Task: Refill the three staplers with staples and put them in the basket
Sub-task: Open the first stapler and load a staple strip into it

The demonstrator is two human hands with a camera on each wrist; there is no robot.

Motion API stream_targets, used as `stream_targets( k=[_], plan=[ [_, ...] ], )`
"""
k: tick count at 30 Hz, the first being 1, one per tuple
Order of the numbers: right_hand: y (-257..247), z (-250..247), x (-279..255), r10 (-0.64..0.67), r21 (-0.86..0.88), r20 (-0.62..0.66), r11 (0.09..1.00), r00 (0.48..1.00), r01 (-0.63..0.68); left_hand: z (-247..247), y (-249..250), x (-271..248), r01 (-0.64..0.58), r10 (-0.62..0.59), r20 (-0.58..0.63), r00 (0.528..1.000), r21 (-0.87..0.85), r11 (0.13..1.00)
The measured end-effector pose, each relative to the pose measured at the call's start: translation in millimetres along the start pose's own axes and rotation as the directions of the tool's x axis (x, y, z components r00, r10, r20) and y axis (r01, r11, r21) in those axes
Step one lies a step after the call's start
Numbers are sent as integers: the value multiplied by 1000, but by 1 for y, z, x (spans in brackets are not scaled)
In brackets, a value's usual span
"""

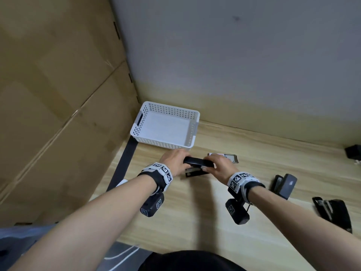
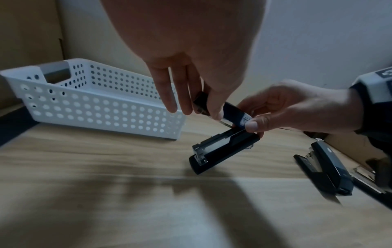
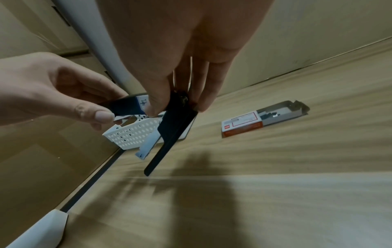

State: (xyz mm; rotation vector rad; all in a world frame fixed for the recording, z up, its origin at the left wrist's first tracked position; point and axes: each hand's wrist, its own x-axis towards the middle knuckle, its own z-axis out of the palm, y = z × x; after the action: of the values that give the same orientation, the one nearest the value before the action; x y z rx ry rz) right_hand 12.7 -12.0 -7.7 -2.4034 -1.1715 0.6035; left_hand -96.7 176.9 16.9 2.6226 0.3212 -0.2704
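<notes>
A black stapler point(image 1: 197, 163) is held just above the wooden table, in front of the empty white basket point(image 1: 170, 109). It is hinged open. My left hand point(image 1: 175, 161) grips the front end of the raised top cover point(image 2: 233, 114). My right hand point(image 1: 213, 163) pinches the hinge end. In the left wrist view the metal staple channel point(image 2: 214, 146) lies exposed over the base. The open staple box point(image 3: 254, 124) lies right of the basket, with staples in its tray. Two more black staplers point(image 1: 283, 184) point(image 1: 332, 212) lie open on the table to the right.
Cardboard boxes point(image 1: 48, 94) stand close on the left, and a pale wall point(image 1: 254, 55) runs behind the table. A small black object point(image 1: 353, 153) sits at the far right edge. A dark strip point(image 1: 125, 163) runs along the table's left edge.
</notes>
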Motion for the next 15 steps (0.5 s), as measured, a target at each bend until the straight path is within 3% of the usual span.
stream_targets(
  k=[5, 12, 15],
  plan=[
    [-6, 24, -3, 19, 62, 38, 998, 999, -22, 9, -11, -10, 57, -59, 31, 998, 38, 998],
    [7, 79, -31, 123, 120, 140, 983, 983, -140, 73, -21, -33, 97, -98, 159, 982, 11, 995],
    [13, 99, -47, 129, 132, 128, 980, 983, -146, 99, -19, -45, 123, -123, 159, 980, 8, 992]
  ],
)
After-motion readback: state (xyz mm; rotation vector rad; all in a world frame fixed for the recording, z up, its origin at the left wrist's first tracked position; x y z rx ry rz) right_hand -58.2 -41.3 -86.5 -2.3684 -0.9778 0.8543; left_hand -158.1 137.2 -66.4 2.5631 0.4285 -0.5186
